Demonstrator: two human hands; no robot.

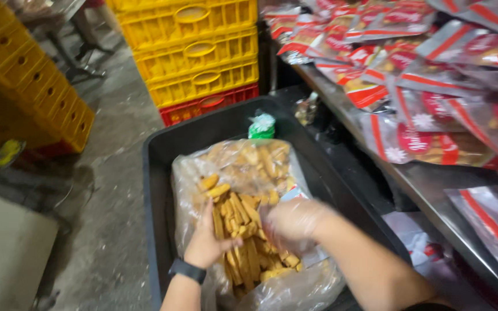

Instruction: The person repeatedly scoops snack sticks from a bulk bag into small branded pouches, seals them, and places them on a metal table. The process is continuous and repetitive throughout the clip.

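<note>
Gathering golden biscuit sticks (243, 230) from the clear bag (295, 282) in the black tub (157, 173), lower centre. Left hand (206, 242) flat against the pile, grip wide; gloved right hand (289, 222) blurred, grip unclear, seemingly cupping sticks. Next, probably: closing firmly without snapping any.

Counted: one black tub (157, 173), one clear bag (295, 288) of golden snack sticks (240, 230) (too many to count). Two hands seen: left hand (206, 245), right hand (289, 222). Three yellow crates (194, 49) stacked on one red crate (208, 103). Red-and-silver packets (422, 86) uncountable.
</note>
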